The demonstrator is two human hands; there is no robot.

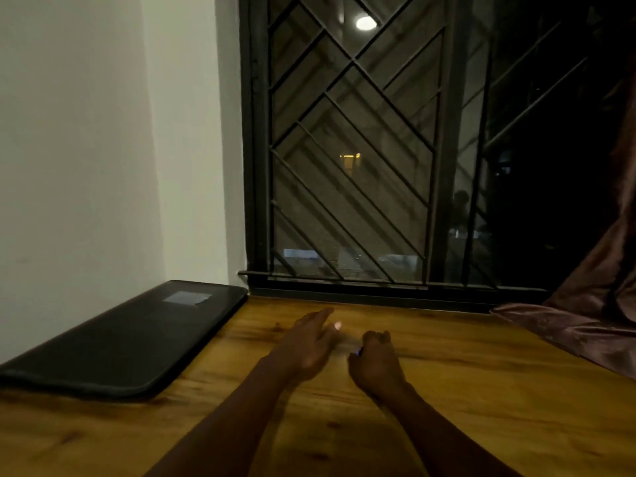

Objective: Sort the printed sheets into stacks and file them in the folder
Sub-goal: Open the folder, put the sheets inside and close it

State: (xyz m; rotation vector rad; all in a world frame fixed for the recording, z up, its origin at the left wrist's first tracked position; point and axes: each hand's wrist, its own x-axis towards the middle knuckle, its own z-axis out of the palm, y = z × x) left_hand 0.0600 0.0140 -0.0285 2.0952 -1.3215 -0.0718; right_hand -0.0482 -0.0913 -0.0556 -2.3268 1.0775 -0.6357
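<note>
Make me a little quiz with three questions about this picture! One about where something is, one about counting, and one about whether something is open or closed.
1. Where on the table does the black folder lie?
A. at its left side, by the wall
B. in the middle
C. at its right edge

2. How many hands are over the table?
A. none
B. one
C. two

3. How is the black folder?
A. open, with sheets showing
B. closed and lying flat
C. standing upright

Answers:
1 A, the folder lies along the wall at the left.
2 C, the left hand and the right hand both reach out above the wood.
3 B, its cover is down and no sheets show.
</note>
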